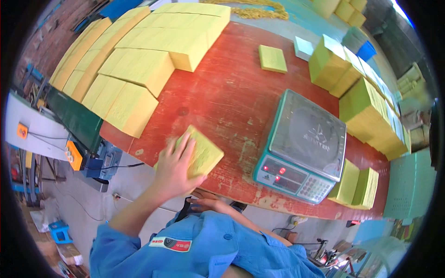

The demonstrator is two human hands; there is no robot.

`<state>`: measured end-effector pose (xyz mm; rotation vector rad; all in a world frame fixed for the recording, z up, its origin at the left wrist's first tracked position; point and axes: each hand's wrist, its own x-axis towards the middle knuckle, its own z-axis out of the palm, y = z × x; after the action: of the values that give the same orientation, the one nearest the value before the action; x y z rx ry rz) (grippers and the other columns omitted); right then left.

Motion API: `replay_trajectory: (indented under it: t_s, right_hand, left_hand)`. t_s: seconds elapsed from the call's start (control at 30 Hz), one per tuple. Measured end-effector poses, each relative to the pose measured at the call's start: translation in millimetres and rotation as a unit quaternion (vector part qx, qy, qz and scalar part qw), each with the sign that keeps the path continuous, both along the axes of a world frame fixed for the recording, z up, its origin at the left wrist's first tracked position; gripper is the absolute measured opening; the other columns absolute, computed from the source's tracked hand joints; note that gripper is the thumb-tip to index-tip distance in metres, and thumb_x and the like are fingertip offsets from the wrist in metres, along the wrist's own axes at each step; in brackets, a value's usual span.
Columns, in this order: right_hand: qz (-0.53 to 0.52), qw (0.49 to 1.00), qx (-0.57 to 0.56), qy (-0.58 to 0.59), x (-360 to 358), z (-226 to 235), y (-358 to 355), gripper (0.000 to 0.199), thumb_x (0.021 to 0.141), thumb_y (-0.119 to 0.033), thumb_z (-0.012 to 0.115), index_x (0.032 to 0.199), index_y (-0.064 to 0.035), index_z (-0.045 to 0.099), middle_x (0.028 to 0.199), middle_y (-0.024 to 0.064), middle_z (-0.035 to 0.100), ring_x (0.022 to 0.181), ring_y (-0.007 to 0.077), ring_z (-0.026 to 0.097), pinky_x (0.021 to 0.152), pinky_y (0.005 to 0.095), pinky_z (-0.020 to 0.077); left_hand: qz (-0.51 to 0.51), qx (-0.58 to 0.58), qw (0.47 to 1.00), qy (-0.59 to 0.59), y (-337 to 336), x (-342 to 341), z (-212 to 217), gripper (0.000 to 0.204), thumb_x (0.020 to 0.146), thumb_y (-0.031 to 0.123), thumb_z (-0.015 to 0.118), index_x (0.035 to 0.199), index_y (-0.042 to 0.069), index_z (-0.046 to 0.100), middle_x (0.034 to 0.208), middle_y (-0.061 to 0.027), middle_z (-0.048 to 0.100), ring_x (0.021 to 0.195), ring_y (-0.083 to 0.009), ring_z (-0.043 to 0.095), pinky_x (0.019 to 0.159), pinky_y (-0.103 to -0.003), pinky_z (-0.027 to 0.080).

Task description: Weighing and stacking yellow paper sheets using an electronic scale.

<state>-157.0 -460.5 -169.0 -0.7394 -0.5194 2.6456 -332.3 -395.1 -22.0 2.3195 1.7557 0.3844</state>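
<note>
Stack (207,154), yellow, sat at the near edge of the red table (222,88), left hand (174,169) clasping it; right hand (208,202) apart, grip unclear; slackened fingers risked a fall.

Reference: clock positions taken from the middle of the table (225,92); 12 o'clock is the far side, away from the person.
Stack block (139,65): on the table at 10 o'clock, packed along the left side.
Single stack (272,59): on the table at 1 o'clock, apart from the row.
Stack row (366,111): along the right side, 2 to 3 o'clock.
Scale (308,134): on the table at 4 o'clock.
Stack pair (366,185): just beside the scale, at its 4 o'clock.
Left hand (174,169): on the gripped stack (206,153), 8 o'clock, at the near edge.
Right hand (208,202): 7 o'clock, between near edge and torso.
Stool (60,231): on the floor, 8 o'clock.
</note>
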Motion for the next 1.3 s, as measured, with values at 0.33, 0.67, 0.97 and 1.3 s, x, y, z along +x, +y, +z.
replay_trajectory:
  t_s: [0.33,0.67,0.97,1.3]
  right_hand:
    - [-0.096,0.754,0.624,-0.183,79,99,-13,0.085,0.08,-0.014,0.074,0.151,-0.0095,0.028,0.156,0.0188,0.023,0.144,0.0364,0.025,0.116,0.0485,0.0234]
    - [-0.274,0.347,0.745,-0.5,244,226,91,0.072,0.071,-0.01,0.076,0.138,-0.0112,0.05,0.142,0.0207,0.044,0.131,0.0452,0.04,0.109,0.0502,0.0364]
    - [-0.174,0.276,0.719,-0.613,284,205,112,0.062,0.074,-0.005,0.07,0.133,-0.0095,0.053,0.139,0.0164,0.049,0.133,0.0379,0.04,0.11,0.0502,0.0303]
    - [-0.278,0.299,0.734,-0.542,145,234,96,0.047,0.074,0.0,0.067,0.121,-0.0021,0.059,0.129,0.0178,0.056,0.13,0.0415,0.044,0.109,0.0499,0.0346]
  left_hand:
    - [0.163,-0.107,0.744,-0.639,-74,30,-19,0.056,0.101,0.044,0.035,0.139,0.004,0.045,0.134,-0.0163,0.054,0.121,-0.0272,0.055,0.103,-0.044,0.043]
    - [-0.1,-0.299,0.335,-0.888,73,275,30,0.067,0.099,0.059,0.026,0.141,0.01,0.043,0.137,-0.0118,0.052,0.122,-0.0286,0.055,0.103,-0.049,0.045]
    - [-0.16,-0.507,0.298,-0.793,54,242,-22,0.075,0.096,0.063,0.037,0.136,0.0,0.047,0.131,-0.0171,0.057,0.12,-0.0292,0.056,0.099,-0.043,0.046]
    - [0.243,0.099,0.962,0.082,308,-40,18,0.088,0.084,0.063,0.057,0.145,0.002,0.037,0.151,-0.0254,0.033,0.142,-0.0371,0.028,0.116,-0.05,0.022]
